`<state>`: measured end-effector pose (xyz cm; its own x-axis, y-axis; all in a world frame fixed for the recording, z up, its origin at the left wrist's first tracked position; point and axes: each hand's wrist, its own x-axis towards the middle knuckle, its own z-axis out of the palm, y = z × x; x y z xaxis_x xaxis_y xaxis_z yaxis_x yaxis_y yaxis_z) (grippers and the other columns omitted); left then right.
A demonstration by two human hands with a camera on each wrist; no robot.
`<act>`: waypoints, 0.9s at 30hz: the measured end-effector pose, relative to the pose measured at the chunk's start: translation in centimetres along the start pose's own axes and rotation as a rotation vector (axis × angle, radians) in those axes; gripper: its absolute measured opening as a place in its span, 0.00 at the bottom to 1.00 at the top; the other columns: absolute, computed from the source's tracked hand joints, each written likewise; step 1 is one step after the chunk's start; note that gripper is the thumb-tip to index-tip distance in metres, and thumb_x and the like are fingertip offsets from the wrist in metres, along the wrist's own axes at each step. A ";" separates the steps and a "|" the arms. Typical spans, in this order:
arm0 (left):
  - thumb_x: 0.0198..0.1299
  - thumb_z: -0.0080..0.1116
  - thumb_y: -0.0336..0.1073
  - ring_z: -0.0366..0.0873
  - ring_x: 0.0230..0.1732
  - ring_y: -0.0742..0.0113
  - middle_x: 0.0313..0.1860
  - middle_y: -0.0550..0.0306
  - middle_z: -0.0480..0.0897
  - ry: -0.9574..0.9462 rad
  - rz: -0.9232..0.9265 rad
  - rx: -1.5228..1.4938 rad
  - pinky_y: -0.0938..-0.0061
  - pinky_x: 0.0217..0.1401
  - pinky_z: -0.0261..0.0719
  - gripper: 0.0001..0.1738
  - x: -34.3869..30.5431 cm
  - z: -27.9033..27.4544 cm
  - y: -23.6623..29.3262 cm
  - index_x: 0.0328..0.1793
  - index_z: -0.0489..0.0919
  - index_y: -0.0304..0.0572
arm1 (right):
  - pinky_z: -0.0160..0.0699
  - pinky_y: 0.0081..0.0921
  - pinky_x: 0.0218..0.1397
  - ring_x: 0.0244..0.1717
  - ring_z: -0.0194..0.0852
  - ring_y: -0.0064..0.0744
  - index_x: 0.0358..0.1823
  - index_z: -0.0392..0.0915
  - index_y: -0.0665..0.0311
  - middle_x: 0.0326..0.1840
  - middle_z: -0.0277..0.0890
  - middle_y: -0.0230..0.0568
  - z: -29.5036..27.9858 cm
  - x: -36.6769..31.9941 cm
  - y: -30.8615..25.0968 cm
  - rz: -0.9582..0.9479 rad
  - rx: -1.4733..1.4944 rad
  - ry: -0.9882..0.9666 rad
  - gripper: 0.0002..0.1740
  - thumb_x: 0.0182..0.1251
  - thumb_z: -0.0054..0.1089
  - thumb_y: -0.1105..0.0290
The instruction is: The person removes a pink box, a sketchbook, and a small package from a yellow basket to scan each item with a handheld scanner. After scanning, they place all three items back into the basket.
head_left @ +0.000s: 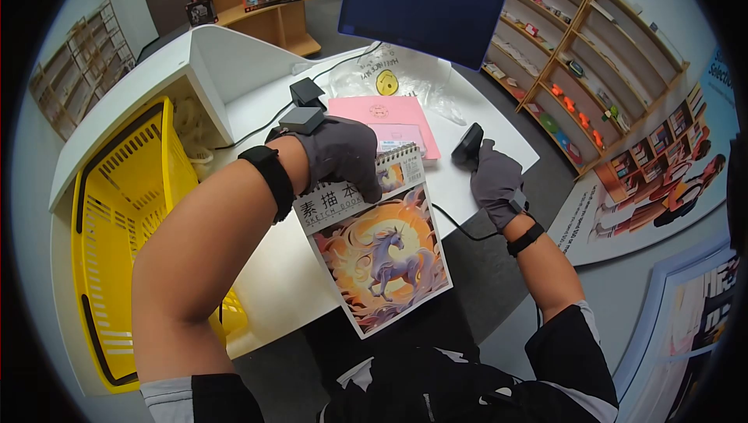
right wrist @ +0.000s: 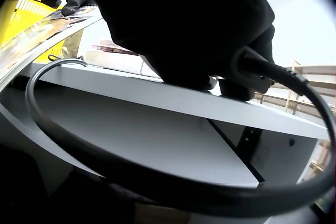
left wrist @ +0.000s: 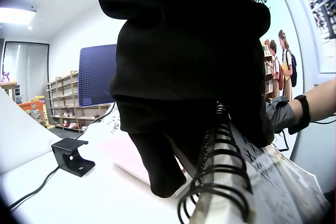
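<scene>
My gloved left hand (head_left: 343, 156) grips a spiral-bound sketch book (head_left: 382, 259) near its top edge, with the unicorn cover tilted up over the counter's front edge. In the left wrist view, the fingers straddle the black wire coils (left wrist: 223, 166). To the right, my gloved right hand (head_left: 497, 181) holds a black corded barcode scanner (head_left: 467, 146), its head pointing left towards the book. The scanner's cable (right wrist: 157, 174) loops down from the grip in the right wrist view. A pink book (head_left: 413, 115) lies on the counter behind the sketch book, partly hidden by my left hand.
A clear plastic bag (head_left: 432, 84) with a yellow smiley lies behind the pink book, below a dark monitor (head_left: 421, 8). A small black stand (head_left: 307, 93) with a cable sits on the white counter (head_left: 265, 275). At left is a yellow basket (head_left: 175, 154).
</scene>
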<state>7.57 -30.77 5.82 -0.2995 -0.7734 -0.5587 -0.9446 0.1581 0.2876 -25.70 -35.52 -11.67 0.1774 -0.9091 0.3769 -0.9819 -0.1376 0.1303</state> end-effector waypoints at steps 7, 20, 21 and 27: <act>0.52 0.86 0.54 0.96 0.41 0.58 0.47 0.48 0.95 -0.003 0.006 0.034 0.67 0.46 0.93 0.35 0.3 0.1 -0.4 0.60 0.93 0.38 | 0.82 0.50 0.38 0.33 0.89 0.54 0.70 0.73 0.75 0.32 0.87 0.49 0.1 -0.3 -0.5 0.044 0.030 -0.018 0.32 0.67 0.64 0.67; 0.52 0.84 0.56 0.96 0.41 0.58 0.45 0.48 0.96 0.010 -0.001 0.043 0.66 0.47 0.92 0.35 1.3 0.5 -0.8 0.59 0.93 0.39 | 0.82 0.50 0.39 0.34 0.90 0.53 0.77 0.66 0.82 0.33 0.88 0.51 -0.3 -0.3 -0.7 0.022 0.041 -0.055 0.37 0.69 0.57 0.68; 0.52 0.84 0.56 0.96 0.41 0.58 0.45 0.48 0.96 0.005 -0.014 0.048 0.66 0.47 0.92 0.35 1.3 0.5 -0.7 0.59 0.93 0.39 | 0.81 0.49 0.38 0.33 0.89 0.53 0.75 0.66 0.85 0.32 0.87 0.51 -0.2 -0.3 -0.7 0.012 0.038 -0.047 0.36 0.68 0.56 0.69; 0.52 0.84 0.56 0.96 0.41 0.58 0.45 0.48 0.96 0.006 -0.014 0.045 0.66 0.47 0.92 0.34 1.1 0.5 -0.5 0.59 0.93 0.39 | 0.81 0.48 0.36 0.32 0.89 0.51 0.74 0.66 0.88 0.30 0.87 0.51 0.3 -0.3 -0.6 0.019 0.059 -0.027 0.37 0.68 0.56 0.70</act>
<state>7.66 -31.39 4.72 -0.2852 -0.7794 -0.5578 -0.9539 0.1741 0.2445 -25.17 -35.31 -12.14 0.1580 -0.9221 0.3533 -0.9874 -0.1429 0.0687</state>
